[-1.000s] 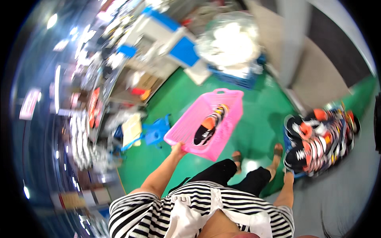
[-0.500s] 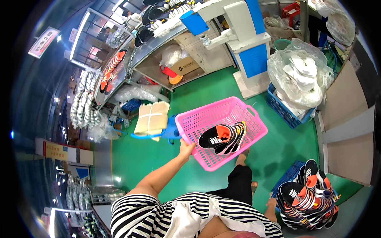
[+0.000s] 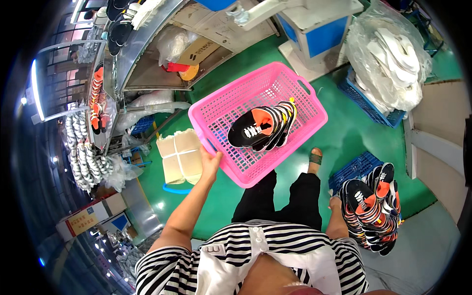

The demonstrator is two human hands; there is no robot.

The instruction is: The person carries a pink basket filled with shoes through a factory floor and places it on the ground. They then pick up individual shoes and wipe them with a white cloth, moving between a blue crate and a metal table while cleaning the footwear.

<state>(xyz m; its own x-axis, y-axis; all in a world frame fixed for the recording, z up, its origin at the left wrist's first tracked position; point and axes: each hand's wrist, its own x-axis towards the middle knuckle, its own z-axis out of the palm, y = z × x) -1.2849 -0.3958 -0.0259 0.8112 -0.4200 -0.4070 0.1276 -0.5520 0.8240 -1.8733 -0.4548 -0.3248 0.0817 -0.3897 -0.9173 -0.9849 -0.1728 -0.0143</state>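
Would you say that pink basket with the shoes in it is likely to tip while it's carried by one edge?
Probably somewhat: the left hand grips only one rim of the pink basket, so it may sag away. The shoes lie loose and could slide. Its open lattice walls look light, perhaps slightly flexible.

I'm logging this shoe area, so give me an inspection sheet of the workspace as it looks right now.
Surface: green floor, glossy.
Job's things: pink basket holding black, orange and striped shoes.
Clutter: blue crate beside a pile of similar shoes; clear bag of white soles; tan sheets.
Hands: left hand grips the basket rim; right hand is down by the shoe pile, grip unclear.
Cables: nothing seen.
Surroundings: metal bench and rack of shoes at left.
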